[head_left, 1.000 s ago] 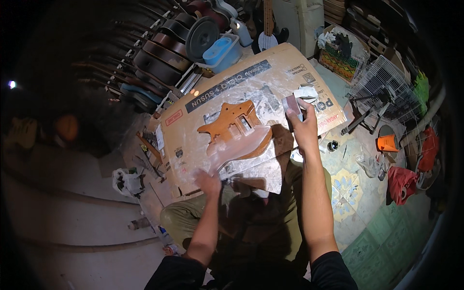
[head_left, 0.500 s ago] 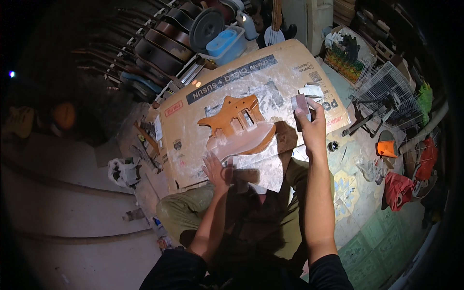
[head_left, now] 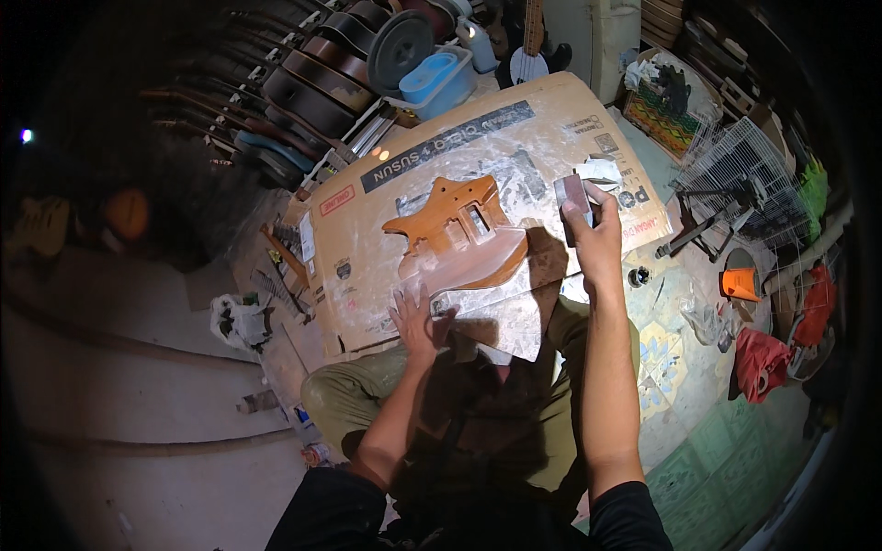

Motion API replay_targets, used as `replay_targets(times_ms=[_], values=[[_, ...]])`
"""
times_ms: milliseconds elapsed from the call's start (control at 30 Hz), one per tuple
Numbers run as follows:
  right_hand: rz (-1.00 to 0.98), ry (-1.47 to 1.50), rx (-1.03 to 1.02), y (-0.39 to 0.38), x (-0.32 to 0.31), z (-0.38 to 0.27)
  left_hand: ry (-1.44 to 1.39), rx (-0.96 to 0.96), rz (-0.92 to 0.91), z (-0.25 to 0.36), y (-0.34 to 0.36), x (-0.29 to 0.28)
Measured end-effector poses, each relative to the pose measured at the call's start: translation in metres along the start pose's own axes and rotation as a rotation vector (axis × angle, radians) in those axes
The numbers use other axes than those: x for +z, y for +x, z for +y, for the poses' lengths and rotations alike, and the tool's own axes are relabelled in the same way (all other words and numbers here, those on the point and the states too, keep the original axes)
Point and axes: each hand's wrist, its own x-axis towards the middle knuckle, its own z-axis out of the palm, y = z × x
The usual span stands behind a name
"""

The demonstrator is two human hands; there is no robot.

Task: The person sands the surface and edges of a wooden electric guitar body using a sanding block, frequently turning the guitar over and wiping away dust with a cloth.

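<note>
A brown wooden electric guitar body (head_left: 447, 215) lies on a flattened cardboard sheet (head_left: 354, 303). Its upper part shows wood grain and cut-out cavities; pale dust covers the lower part. My left hand (head_left: 420, 323) rests at the body's near left edge, fingers spread and stretched out, holding nothing. Off to the right of the body, my right hand (head_left: 597, 234) is raised with a sanding block (head_left: 571, 204) pinched between thumb and fingers. The block looks reddish-brown on its face and sits apart from the wood. Shadow hides part of the lap.
Several guitars (head_left: 312, 78) hang or lean at the back left, near a blue tub (head_left: 428, 75). Crumpled white paper (head_left: 602, 171) lies beyond my right hand. A wire cage (head_left: 735, 170), a black stand (head_left: 689, 234) and a red cloth (head_left: 761, 365) are to the right.
My view has shifted slightly, so the scene sits a little differently. The sanding block stays in my right hand, off the wood; my left hand remains at the guitar body's edge.
</note>
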Motion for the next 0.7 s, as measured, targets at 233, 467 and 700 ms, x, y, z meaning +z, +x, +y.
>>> replay_targets(times_ms=[233, 467, 700], values=[[-0.014, 0.001, -0.001, -0.002, 0.001, -0.003, -0.108, -0.033, 0.119, 0.002, -0.001, -0.001], [-0.027, -0.016, -0.008, -0.003, 0.001, 0.0, -0.089, -0.143, 0.116, -0.001, 0.0, 0.001], [-0.053, -0.013, -0.025, -0.005, 0.01, 0.006, -0.121, -0.02, 0.076, 0.013, -0.009, 0.009]])
